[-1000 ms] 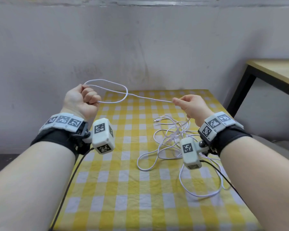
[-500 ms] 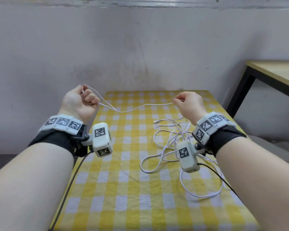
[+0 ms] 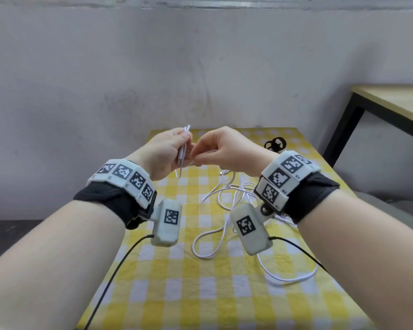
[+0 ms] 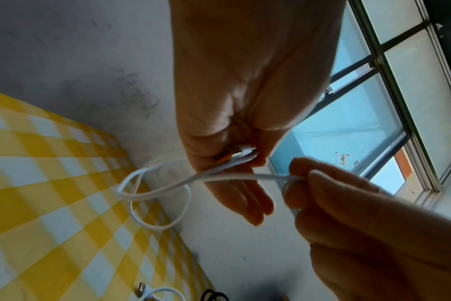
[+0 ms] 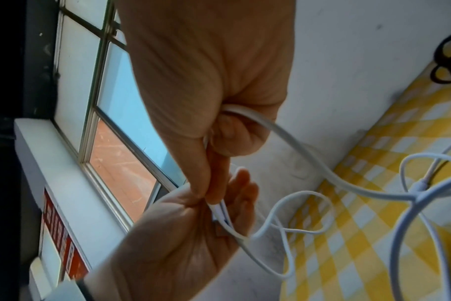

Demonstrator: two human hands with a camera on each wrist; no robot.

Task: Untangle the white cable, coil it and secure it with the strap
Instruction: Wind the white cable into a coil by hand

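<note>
Centrally, both hands meet above the table (image 3: 303,148). Left hand (image 3: 163,151) pinches folded turns of the cable (image 3: 184,148) and its plug end between thumb and fingers. Right hand (image 3: 221,148), fingers curled, pinches a strand at the left hand's 3 o'clock. Remaining cable lies in loose tangled loops on the checked cloth (image 3: 200,294) at 5 o'clock of the hands. Strap (image 3: 274,144) lies at the table's 1 o'clock, apart from the cable.

Both hands raised, left hand (image 3: 163,151) and right hand (image 3: 227,148) fingertips meeting, pinching
</note>
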